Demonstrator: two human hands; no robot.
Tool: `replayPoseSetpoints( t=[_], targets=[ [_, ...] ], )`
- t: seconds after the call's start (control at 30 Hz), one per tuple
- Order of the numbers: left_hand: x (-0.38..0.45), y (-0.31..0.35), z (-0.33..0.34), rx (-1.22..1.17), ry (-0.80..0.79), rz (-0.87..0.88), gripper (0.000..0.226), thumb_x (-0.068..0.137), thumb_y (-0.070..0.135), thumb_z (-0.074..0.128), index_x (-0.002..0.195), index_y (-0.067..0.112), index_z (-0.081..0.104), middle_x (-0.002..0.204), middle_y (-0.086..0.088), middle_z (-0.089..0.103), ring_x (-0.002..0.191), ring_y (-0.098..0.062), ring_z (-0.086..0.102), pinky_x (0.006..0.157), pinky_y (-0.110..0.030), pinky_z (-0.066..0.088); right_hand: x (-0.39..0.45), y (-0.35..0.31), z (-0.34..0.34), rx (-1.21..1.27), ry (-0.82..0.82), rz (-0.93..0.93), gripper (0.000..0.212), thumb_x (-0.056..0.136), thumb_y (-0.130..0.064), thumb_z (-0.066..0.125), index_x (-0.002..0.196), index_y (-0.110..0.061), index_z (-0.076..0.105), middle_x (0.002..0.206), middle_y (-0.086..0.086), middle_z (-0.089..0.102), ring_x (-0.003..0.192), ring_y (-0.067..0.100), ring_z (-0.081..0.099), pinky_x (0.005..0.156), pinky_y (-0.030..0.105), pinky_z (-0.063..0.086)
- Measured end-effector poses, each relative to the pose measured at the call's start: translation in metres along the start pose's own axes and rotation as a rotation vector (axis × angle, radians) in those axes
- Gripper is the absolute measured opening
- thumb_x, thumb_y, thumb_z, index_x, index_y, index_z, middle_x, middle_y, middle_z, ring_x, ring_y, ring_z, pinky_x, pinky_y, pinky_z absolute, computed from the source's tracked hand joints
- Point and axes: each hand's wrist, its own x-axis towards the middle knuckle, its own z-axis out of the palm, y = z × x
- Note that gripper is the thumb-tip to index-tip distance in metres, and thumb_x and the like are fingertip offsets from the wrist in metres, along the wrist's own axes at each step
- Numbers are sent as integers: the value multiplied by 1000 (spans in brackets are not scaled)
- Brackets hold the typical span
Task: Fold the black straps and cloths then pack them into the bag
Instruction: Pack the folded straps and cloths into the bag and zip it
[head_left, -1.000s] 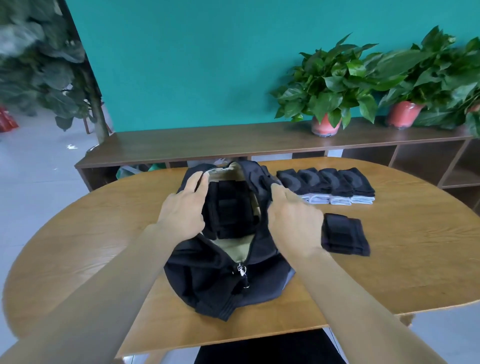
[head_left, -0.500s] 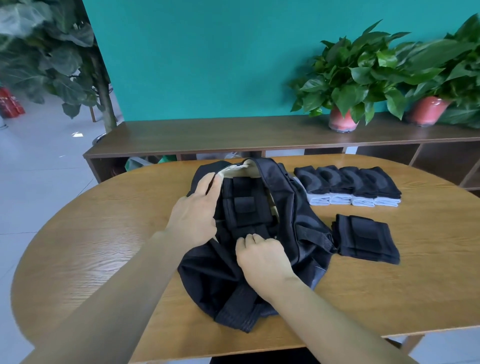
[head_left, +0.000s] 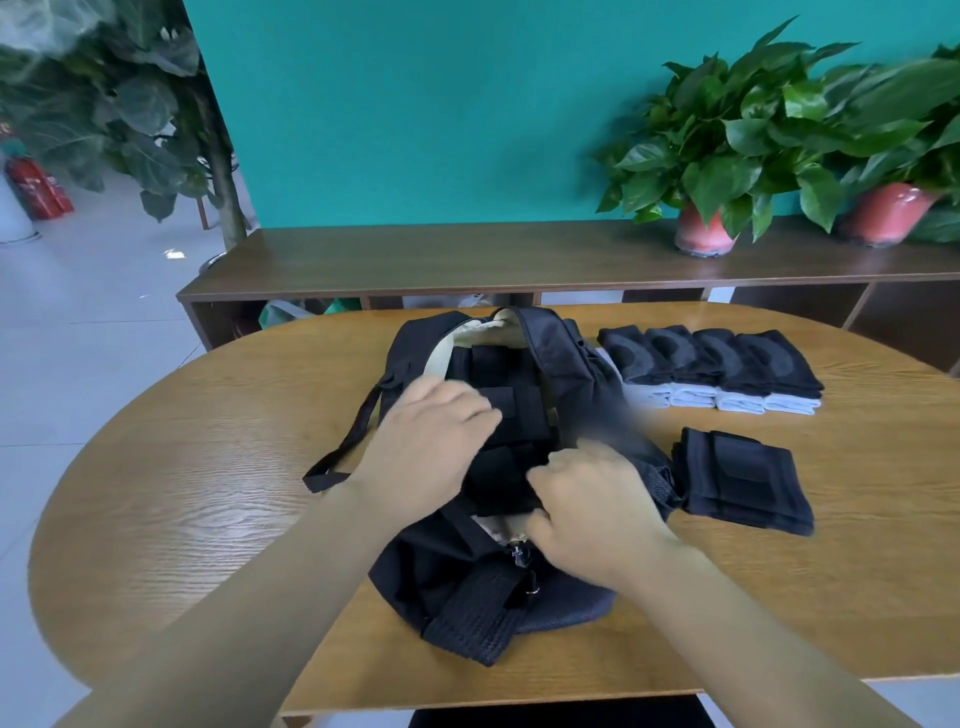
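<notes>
A black bag (head_left: 566, 358) with beige lining lies unzipped in the middle of the wooden table (head_left: 208, 483). A folded black strap bundle (head_left: 519, 410) sits inside its opening. My left hand (head_left: 431, 447) rests on the left side of that bundle, fingers pointing right and blurred by motion. My right hand (head_left: 587, 509) is at the bundle's near end, its fingers curled under the edge. A second folded black strap (head_left: 743, 488) lies on the table just right of the bag. Several folded black-and-white cloths (head_left: 711, 364) sit in a row at the back right.
The bag's carry strap (head_left: 348, 441) trails out to the left on the table. Behind the table stands a low wooden shelf (head_left: 467, 260) with two potted plants (head_left: 727, 156) at the right. A tall plant (head_left: 130, 104) stands at the far left.
My left hand left the bag's rim and came down onto the strap bundle. My right hand shifted right along the bundle's near end and curled its fingers. The bag's carry strap now lies out left.
</notes>
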Motion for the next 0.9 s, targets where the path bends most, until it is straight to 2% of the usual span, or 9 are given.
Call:
replayPoseSetpoints(
  t=[0.03, 0.1, 0.17, 0.23, 0.3, 0.4, 0.57, 0.77, 0.9],
  targets=[
    [5, 4, 1, -34, -165, 8, 29, 84, 15, 65, 113, 19, 67, 110, 5, 67, 108, -21, 59, 97, -33, 34, -3, 4, -1, -44, -43, -8, 15, 69, -31, 43, 60, -20, 46, 63, -1, 60, 73, 18, 59, 94, 41, 49],
    [12, 11, 8, -99, -485, -105, 26, 94, 29, 55, 118, 20, 63, 111, 3, 67, 105, -24, 58, 92, -35, 42, -11, 7, 2, -128, -249, -6, 28, 79, -32, 41, 89, -16, 61, 92, 2, 66, 118, 22, 48, 118, 45, 15],
    [15, 15, 12, -131, -642, -186, 29, 96, 34, 54, 120, 20, 62, 114, 1, 66, 106, -27, 57, 89, -37, 46, -15, 7, 3, -174, -334, 10, 40, 82, -36, 42, 113, -13, 54, 109, 2, 61, 138, 26, 26, 118, 49, -4],
    [14, 15, 13, -141, -642, -206, 31, 96, 37, 54, 121, 20, 63, 119, 1, 65, 109, -28, 56, 94, -38, 45, -15, 5, 7, -221, -367, 3, 53, 82, -39, 44, 127, -11, 43, 120, 5, 57, 144, 28, 13, 115, 55, -9],
    [12, 13, 16, -137, -604, -211, 34, 96, 40, 53, 124, 22, 62, 124, 3, 63, 112, -26, 56, 99, -35, 39, -13, 7, 11, -240, -371, -3, 59, 83, -39, 47, 132, -10, 36, 123, 7, 55, 143, 30, 12, 113, 60, -12],
    [9, 11, 22, -182, -560, -219, 39, 97, 44, 51, 134, 31, 55, 133, 9, 58, 117, -20, 54, 107, -31, 27, -10, 13, 12, -239, -320, 12, 60, 81, -31, 52, 132, -10, 30, 103, 2, 58, 129, 28, 27, 113, 60, -11],
    [11, 9, 29, -194, -598, -240, 41, 97, 45, 49, 137, 36, 51, 129, 9, 61, 117, -14, 54, 105, -32, 16, -9, 28, 5, -123, -237, 6, 58, 74, -12, 53, 127, -18, 32, 81, -4, 56, 114, 16, 34, 111, 50, -14],
    [5, 11, 30, -231, -561, -202, 45, 96, 49, 49, 139, 36, 49, 136, 14, 55, 122, -10, 48, 107, -32, 13, -11, 39, -26, -22, -319, -45, 13, 75, -30, 56, 87, -27, 60, 72, -7, 49, 91, 7, 24, 112, 50, -9],
    [-16, 13, 40, -310, -383, -189, 40, 93, 50, 53, 130, 35, 60, 130, 16, 59, 115, -10, 55, 96, -31, 14, -11, 28, -21, -110, -512, -81, 40, 69, -59, 57, 80, -21, 66, 81, -4, 55, 100, 18, 29, 108, 55, -2]
  ],
)
